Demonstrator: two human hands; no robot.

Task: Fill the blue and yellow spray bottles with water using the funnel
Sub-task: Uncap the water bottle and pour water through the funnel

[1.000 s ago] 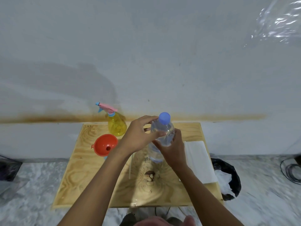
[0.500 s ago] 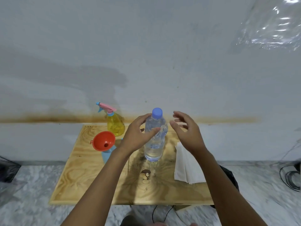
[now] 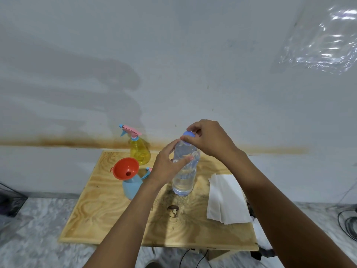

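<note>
A clear water bottle (image 3: 184,177) with a blue cap (image 3: 189,134) stands upright mid-table. My left hand (image 3: 168,167) wraps around its upper body. My right hand (image 3: 209,139) pinches the cap from above. An orange funnel (image 3: 125,168) sits in the neck of the blue spray bottle (image 3: 131,187), left of the water bottle. The blue bottle's pink and blue spray head (image 3: 148,169) lies behind it, partly hidden by my left wrist. The yellow spray bottle (image 3: 139,151), with its pink trigger head on, stands at the back near the wall.
The wooden table (image 3: 108,221) stands against a white wall. A stack of white paper towels (image 3: 226,200) lies at the right side. A dark knot (image 3: 173,209) marks the wood in front of the water bottle. Cables (image 3: 347,223) lie on the marble floor at right.
The water bottle was set down upright from a tilted two-handed hold. My right hand let go, then came back onto the cap. My left hand stayed on the bottle's body.
</note>
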